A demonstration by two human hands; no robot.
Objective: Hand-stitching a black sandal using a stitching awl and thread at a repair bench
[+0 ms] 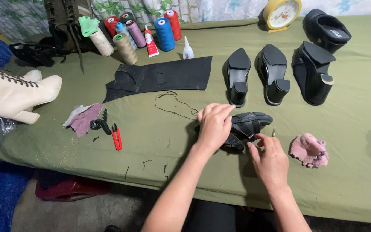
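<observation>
Head view: we look down at a green desk. Our left hand lies flat on a black sandal near the middle of the desk and presses it down, with the fingers held close together. Our right hand is just beside the sandal, on its right. Its fingers pinch a thin needle that points up. A black thread curls on the desk above the left hand. A pink rag sits to the right of our right hand.

Farther back, three black shoes lie with their soles up, next to a flat black sheet. Behind the sheet stand spools of thread in many colours and a small glue bottle. A yellow clock stands at the back. Red snips lie on the left, and a cream boot lies at the left edge.
</observation>
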